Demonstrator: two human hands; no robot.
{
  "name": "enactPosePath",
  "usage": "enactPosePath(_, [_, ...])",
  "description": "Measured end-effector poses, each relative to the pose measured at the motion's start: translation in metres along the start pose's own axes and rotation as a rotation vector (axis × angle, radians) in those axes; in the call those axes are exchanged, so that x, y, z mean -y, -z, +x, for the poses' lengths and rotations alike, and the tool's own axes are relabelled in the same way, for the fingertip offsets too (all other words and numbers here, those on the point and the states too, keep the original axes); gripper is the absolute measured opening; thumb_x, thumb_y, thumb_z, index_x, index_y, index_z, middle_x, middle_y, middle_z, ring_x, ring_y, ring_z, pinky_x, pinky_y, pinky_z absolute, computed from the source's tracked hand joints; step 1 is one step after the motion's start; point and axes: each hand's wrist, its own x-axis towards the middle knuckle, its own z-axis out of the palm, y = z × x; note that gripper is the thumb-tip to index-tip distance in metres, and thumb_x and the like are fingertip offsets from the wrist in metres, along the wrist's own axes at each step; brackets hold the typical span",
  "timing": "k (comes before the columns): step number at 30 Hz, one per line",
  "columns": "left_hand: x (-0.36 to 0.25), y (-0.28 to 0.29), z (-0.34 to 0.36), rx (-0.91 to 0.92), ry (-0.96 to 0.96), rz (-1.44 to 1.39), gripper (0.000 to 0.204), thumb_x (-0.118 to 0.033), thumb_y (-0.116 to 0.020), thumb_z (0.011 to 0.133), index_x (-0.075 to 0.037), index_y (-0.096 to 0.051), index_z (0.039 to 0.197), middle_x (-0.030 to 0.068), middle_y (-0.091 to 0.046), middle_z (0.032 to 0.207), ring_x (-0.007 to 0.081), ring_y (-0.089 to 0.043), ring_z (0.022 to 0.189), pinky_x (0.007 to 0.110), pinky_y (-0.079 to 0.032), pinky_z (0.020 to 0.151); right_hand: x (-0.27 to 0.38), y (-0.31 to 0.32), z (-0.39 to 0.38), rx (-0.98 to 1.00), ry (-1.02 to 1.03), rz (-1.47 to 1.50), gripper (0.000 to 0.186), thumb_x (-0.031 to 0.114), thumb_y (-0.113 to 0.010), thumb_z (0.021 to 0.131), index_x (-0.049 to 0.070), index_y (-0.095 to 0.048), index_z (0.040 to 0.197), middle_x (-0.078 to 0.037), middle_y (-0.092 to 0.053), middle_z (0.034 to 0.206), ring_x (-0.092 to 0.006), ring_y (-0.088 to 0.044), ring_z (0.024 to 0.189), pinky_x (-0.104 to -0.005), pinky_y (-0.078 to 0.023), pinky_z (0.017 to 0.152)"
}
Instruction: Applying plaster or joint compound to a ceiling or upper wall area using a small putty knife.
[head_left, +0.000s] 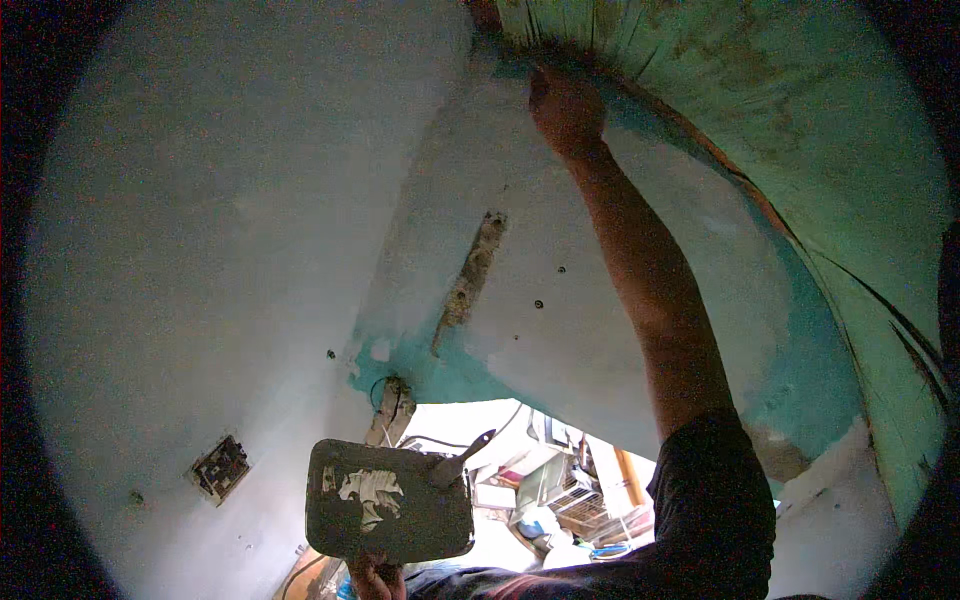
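Note:
At the lower edge my left hand (376, 578) is closed on the near side of a dark rectangular plastering tray (335, 515). A smear of white filler (372, 495) lies on the tray's face. A putty knife (463, 459) rests at the tray's right edge, its handle sticking out beyond the rim. My right arm is raised high, and my right hand (568, 115) is closed up against the top of the wall (590, 240), just under the ceiling edge. Shadow hides what its fingers hold, if anything.
A green, stained ceiling (800, 110) with split strips slopes down on the right. The left wall (230, 220) has an uncovered electrical box (218, 469). A rough exposed groove (472, 270) runs down the facing wall. Below it, a bright opening shows stacked household items and a wire rack (580, 505).

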Motion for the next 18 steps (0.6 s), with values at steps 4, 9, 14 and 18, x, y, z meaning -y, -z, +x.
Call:
enactPosePath(4, [0.014,0.041,0.011,0.196,-0.051,-0.070,0.033,-0.023,-0.063,0.093,-0.011,-0.058,0.124,0.0071,-0.062,0.107,0.0228,-0.059,0.092,0.040,-0.056,0.077,-0.012,-0.016,0.022,-0.001,-0.021,-0.021,0.028,0.024,-0.056,0.093,0.018,-0.070,0.116,-0.018,-0.071,0.085,-0.0362,-0.070,0.075,-0.0502,-0.056,0.069])
enactPosePath(9, [0.008,0.007,-0.010,-0.071,-0.032,0.024,0.038,-0.022,-0.064,0.092,-0.012,-0.057,0.127,0.0089,-0.063,0.111,0.0240,-0.061,0.094,0.040,-0.057,0.074,-0.031,-0.025,0.034,-0.020,0.015,-0.224,0.030,0.021,-0.057,0.091,0.020,-0.069,0.119,-0.018,-0.071,0.097,-0.0386,-0.070,0.083,-0.0523,-0.056,0.075])
enactPosePath(14, [-0.006,-0.026,-0.022,-0.012,-0.070,0.013,0.041,-0.021,-0.064,0.090,-0.011,-0.055,0.129,0.0096,-0.063,0.112,0.0248,-0.062,0.097,0.039,-0.059,0.073,-0.031,-0.031,0.035,-0.024,-0.045,-0.191,0.034,0.020,-0.058,0.089,0.022,-0.067,0.122,-0.017,-0.071,0.106,-0.0384,-0.070,0.087,-0.0545,-0.056,0.078])
enactPosePath(18, [-0.009,-0.025,-0.025,0.002,-0.102,0.013,0.043,-0.021,-0.065,0.090,-0.011,-0.054,0.131,0.0093,-0.063,0.113,0.0248,-0.062,0.098,0.039,-0.058,0.074,-0.030,-0.036,0.035,0.062,-0.058,-0.220,0.033,0.020,-0.058,0.090,0.020,-0.066,0.122,-0.017,-0.071,0.105,-0.0379,-0.070,0.086,-0.0540,-0.057,0.074])
